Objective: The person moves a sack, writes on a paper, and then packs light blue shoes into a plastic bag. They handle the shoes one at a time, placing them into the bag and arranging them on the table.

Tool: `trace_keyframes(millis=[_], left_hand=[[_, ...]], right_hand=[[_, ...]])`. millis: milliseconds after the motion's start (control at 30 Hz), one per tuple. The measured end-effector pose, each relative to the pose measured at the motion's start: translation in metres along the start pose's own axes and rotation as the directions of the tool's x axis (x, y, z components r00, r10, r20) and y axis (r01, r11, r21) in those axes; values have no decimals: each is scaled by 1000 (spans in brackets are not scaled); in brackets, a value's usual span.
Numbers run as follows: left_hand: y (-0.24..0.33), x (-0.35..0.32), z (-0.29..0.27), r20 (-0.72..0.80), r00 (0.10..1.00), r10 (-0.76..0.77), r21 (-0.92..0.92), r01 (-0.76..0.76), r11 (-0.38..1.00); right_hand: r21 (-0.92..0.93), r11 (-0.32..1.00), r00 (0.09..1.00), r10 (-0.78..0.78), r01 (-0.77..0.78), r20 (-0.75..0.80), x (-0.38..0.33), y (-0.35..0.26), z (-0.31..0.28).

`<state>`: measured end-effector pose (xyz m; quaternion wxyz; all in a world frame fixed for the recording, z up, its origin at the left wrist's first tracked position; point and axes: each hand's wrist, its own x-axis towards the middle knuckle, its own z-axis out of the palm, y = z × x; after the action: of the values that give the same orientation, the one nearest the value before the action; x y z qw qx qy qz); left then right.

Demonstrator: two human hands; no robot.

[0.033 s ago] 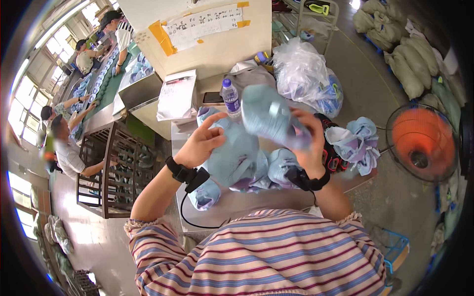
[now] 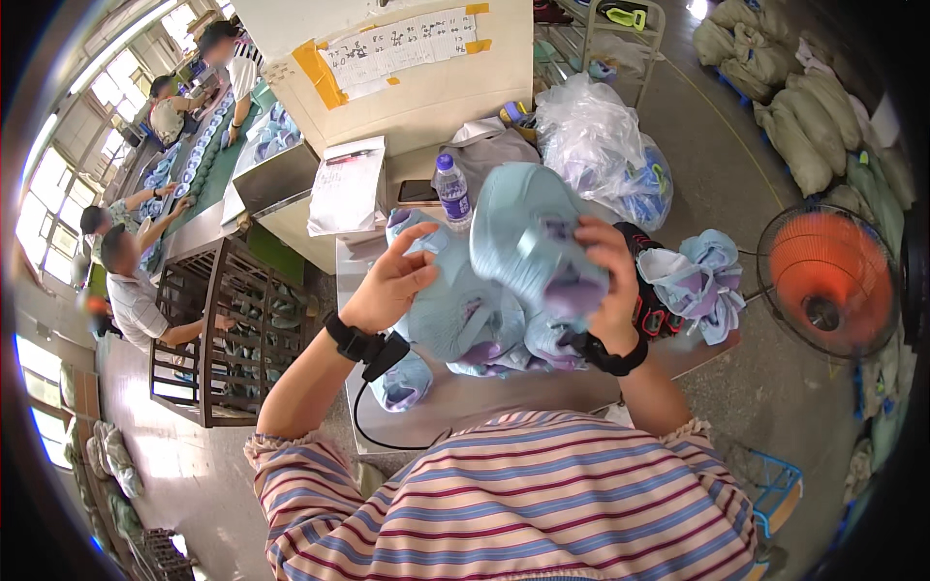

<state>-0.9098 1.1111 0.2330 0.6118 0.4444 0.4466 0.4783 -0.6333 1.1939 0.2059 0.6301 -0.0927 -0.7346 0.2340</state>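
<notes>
My right hand [image 2: 614, 281] is closed round the heel end of a light blue shoe upper [image 2: 513, 232] with lilac lining, held up over the table with its toe pointing away. My left hand [image 2: 392, 286], fingers curled, grips the edge of a second light blue shoe upper [image 2: 441, 315], lower and to the left. Parts of both uppers hide the fingertips. Beneath them several more uppers lie in a pile on the metal table [image 2: 484, 402]. One small upper [image 2: 403, 382] lies apart near the left forearm.
Beyond the pile are a purple-capped bottle [image 2: 452, 189], a dark phone [image 2: 418, 192] and papers [image 2: 347, 189]. Clear plastic bags [image 2: 596, 136] lie at the back right. More uppers [image 2: 712, 281] sit at the table's right, beside an orange fan [image 2: 823, 276]. A rack [image 2: 208, 334] stands left; people work beyond.
The shoe upper in my right hand has turned a little and shows more of its lilac opening. My left hand has barely moved.
</notes>
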Motion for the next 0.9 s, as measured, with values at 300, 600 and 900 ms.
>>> trace_keyframes(millis=[300,600,900], left_hand=[[-34,-20,0,-177,973,150,-214,-187,959],[-68,-72,-26,-301,932,202,-301,-294,907],[-142,-157,-103,-676,736,47,-413,-431,802]], right_hand=[[-157,988,979,29,3,203,-32,-12,-12],[616,282,491,848,-735,198,-71,-25,-14],[482,521,512,843,-704,-164,-121,-76,-6]])
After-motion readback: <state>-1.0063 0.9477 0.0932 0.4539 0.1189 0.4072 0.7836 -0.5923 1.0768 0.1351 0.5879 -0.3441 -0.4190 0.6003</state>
